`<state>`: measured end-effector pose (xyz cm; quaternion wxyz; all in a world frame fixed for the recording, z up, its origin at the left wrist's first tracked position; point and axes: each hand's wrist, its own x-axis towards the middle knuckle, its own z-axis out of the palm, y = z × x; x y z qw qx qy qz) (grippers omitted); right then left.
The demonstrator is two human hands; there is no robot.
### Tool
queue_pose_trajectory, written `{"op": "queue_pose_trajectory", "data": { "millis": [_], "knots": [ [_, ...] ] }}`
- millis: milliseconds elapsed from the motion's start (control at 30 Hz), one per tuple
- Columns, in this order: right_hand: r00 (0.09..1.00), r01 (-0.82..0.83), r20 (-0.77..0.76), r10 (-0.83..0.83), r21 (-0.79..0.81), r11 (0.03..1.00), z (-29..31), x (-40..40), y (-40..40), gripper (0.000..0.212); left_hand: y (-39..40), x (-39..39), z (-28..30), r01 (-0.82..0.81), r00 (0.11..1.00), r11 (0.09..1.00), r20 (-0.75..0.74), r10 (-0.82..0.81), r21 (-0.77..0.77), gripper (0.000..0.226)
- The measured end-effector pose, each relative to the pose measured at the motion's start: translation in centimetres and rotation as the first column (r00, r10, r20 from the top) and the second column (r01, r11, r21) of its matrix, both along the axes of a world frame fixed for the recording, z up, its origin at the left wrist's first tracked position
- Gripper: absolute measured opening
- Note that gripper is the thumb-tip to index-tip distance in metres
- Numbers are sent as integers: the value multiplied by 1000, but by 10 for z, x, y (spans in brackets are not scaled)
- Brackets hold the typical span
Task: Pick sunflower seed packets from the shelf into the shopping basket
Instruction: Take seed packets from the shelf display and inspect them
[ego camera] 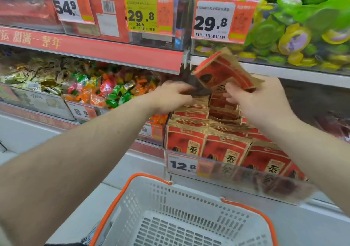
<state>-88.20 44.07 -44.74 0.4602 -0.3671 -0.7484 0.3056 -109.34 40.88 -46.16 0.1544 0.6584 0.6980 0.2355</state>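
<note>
Red and tan sunflower seed packets [223,147] stand in rows in a shelf bin with a 12.8 price tag [181,165]. My right hand [259,101] holds one packet [221,71] lifted above the rows and tilted. My left hand [170,98] reaches over the back of the rows, its fingers curled on a dark blurred thing I cannot identify. The white shopping basket [170,194] with an orange rim sits below the hands and holds nothing that I can see.
Mixed wrapped candies [98,88] fill the bin to the left. Above are red boxes with price tags [149,12] and a clear bin of green and yellow sweets [295,37]. A white shelf ledge [132,162] runs between bin and basket.
</note>
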Motion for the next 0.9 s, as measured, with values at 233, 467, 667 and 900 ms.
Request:
{"op": "queue_pose_trajectory", "data": {
  "millis": [233, 467, 667, 900],
  "knots": [
    [940, 4, 340, -21, 50, 999, -2, -19, 26, 33, -4, 1, -4, -38, 988, 995, -151, 24, -94, 61],
    [895, 9, 443, -58, 112, 994, 3, -45, 43, 35, -14, 6, -3, -61, 991, 993, -124, 49, -97, 42],
    [898, -22, 438, -40, 135, 991, 3, -39, 40, 30, -10, 5, -1, -35, 982, 991, -190, 11, -126, 53],
    [919, -69, 393, -29, 232, 970, 7, -19, 25, 29, 3, 2, 0, -32, 931, 994, -365, -9, -108, 78]
  ]
}}
